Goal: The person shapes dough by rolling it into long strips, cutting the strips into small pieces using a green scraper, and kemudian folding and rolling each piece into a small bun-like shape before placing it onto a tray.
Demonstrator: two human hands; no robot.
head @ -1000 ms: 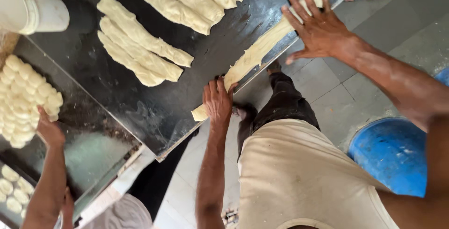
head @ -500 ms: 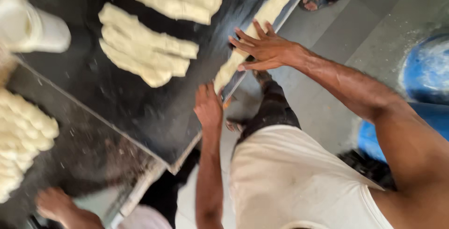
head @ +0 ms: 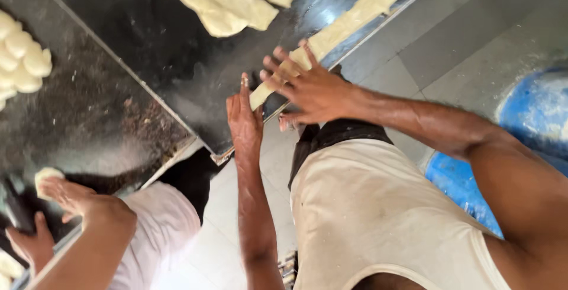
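— Where are the person's hands?

— Both sit at the near edge of the black worktop [head: 177, 53], around the middle of the frame. The right hand [head: 313, 89] lies flat with fingers spread wide on the long dough strip [head: 355, 18], pressing down on its lower end. The left hand [head: 244, 121] lies just to the left of it, palm down, fingers straight and together, its fingertips touching the very end of the strip. Neither hand is closed around anything.

— And the strip itself?

— It runs along the worktop's edge from the hands up to the upper right of the frame, pale and flattened.

— What else is on the surface?

— A stack of folded dough pieces [head: 225, 0] at the top centre, well apart from the hands. At the far left edge sits a cluster of small dough balls [head: 21, 59] on a dusty grey slab [head: 89, 118].

— Anyone else there?

— At the lower left, a co-worker's hand [head: 77, 198] holds a small dough lump [head: 44, 177]. A blue drum [head: 526, 124] stands on the tiled floor at the right.
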